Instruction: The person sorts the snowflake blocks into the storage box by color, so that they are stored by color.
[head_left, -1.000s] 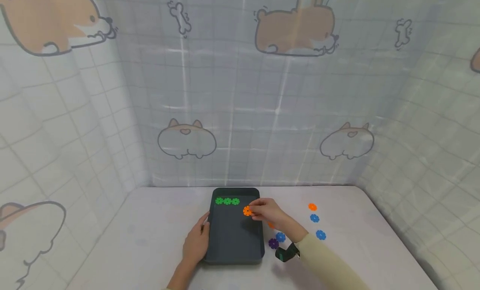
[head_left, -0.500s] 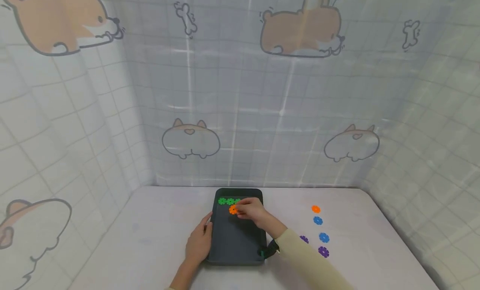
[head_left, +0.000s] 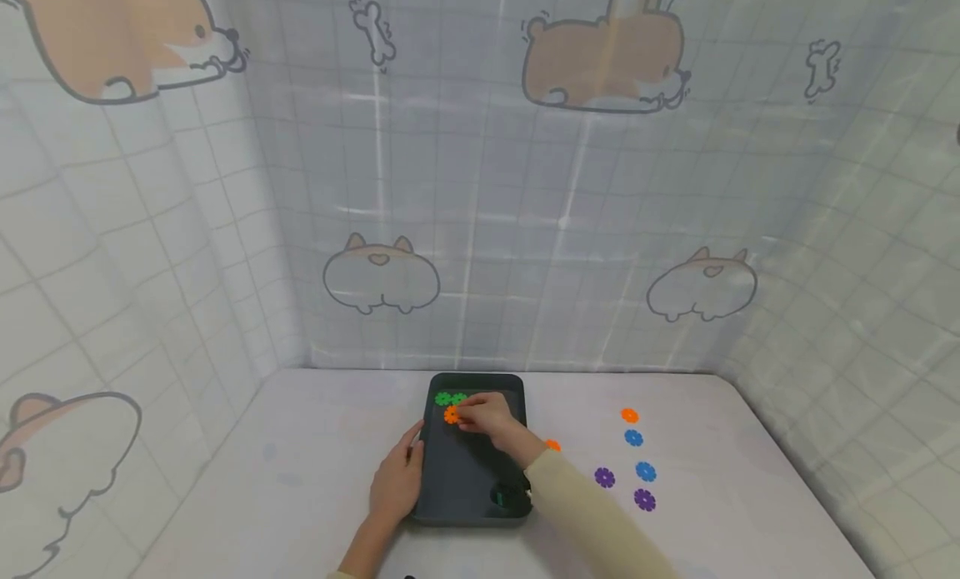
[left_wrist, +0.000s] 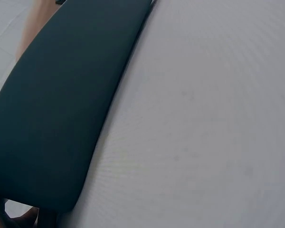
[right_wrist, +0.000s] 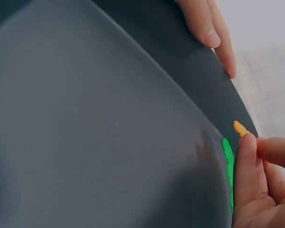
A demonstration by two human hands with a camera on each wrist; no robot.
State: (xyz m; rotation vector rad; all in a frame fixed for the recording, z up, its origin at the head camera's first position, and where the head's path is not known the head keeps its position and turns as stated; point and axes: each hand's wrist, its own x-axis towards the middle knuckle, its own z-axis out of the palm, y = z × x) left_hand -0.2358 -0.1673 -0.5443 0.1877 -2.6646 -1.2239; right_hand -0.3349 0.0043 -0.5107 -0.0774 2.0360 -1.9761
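Note:
My right hand (head_left: 486, 414) pinches an orange flower-shaped disc (head_left: 451, 415) between thumb and fingers, over the upper left part of the dark tray (head_left: 457, 479). Seen from the right wrist, that orange disc (right_wrist: 238, 127) is edge-on at the fingertips, close to the tray's wall. Just behind it are green flower discs (head_left: 443, 398) in a row along the tray's far end; the hand covers part of the row. My left hand (head_left: 396, 481) grips the tray's left side, with its thumb (right_wrist: 211, 39) over the rim in the right wrist view.
Right of the tray, loose flower discs lie on the white table (head_left: 315, 462): orange (head_left: 629, 415), blue (head_left: 633, 437) and purple (head_left: 604, 477). Another orange disc (head_left: 552, 445) shows beside the right forearm. A patterned curtain (head_left: 480, 312) hangs behind and along both sides.
The right hand has carried the orange disc leftward across the tray, from its right side to just below the green row. Purple discs by the forearm have come into view. The left hand stays put.

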